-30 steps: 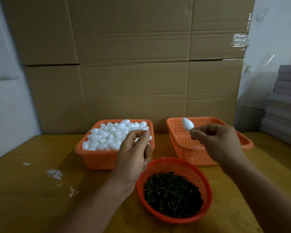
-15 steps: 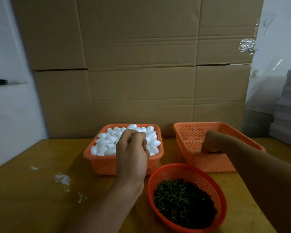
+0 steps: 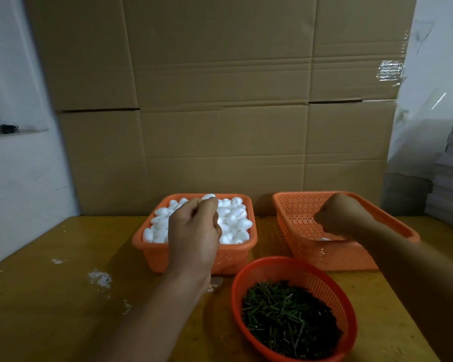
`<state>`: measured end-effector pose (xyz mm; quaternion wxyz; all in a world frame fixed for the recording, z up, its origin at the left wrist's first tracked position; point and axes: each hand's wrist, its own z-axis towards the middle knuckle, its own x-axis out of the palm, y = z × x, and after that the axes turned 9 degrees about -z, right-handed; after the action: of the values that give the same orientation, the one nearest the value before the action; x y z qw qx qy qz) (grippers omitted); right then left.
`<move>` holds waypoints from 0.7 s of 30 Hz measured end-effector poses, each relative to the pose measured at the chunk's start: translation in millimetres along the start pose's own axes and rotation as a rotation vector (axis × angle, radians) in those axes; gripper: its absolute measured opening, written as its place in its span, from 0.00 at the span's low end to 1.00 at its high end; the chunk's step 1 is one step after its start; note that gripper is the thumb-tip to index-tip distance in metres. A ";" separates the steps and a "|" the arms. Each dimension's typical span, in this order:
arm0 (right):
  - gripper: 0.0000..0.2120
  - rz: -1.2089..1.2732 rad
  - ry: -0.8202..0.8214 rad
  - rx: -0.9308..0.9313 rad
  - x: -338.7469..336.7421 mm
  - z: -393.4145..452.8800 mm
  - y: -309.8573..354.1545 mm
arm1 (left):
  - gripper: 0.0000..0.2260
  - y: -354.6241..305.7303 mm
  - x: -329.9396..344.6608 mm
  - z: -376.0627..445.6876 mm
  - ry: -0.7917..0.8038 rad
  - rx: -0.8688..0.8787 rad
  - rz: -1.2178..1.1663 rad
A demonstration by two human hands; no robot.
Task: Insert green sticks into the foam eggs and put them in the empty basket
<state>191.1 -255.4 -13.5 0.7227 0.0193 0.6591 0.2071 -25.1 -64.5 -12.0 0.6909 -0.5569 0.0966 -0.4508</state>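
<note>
Foam eggs (image 3: pixel 230 218) are filling the left basket (image 3: pixel 194 254); the left hand (image 3: pixel 194 231) is pinching one above it. The right hand (image 3: pixel 335 218), curled, is reaching into the empty basket (image 3: pixel 351 254), contents hidden. Next: a green stick (image 3: pixel 288 314).

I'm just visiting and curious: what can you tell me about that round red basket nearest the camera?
The round red basket is a shallow bowl of perforated plastic with a smooth rim. It stands on the yellow wooden table, in front of the two rectangular orange baskets and apart from them. It holds a loose pile of short green sticks. Neither hand touches it.
</note>
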 end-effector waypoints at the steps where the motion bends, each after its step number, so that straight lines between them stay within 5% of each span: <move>1: 0.08 0.062 -0.051 -0.024 -2.4 -8.4 1.0 | 0.15 3.0 -1.9 0.8 0.029 0.010 0.068; 8: 0.11 0.327 -0.163 -0.335 -16.3 -122.4 9.9 | 0.10 12.2 -16.5 12.7 0.199 0.241 0.639; 14: 0.13 0.404 -0.233 -0.354 14.8 -159.6 7.1 | 0.11 14.2 -1.1 37.9 0.448 0.387 1.105; 21: 0.13 0.377 -0.211 -0.347 26.2 -167.2 3.1 | 0.10 17.2 30.0 69.7 0.726 0.290 1.439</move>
<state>30.9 -285.0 -59.2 0.7285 0.0389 0.5196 0.4447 45.3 -39.3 9.5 0.8021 -0.0830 0.5886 -0.0572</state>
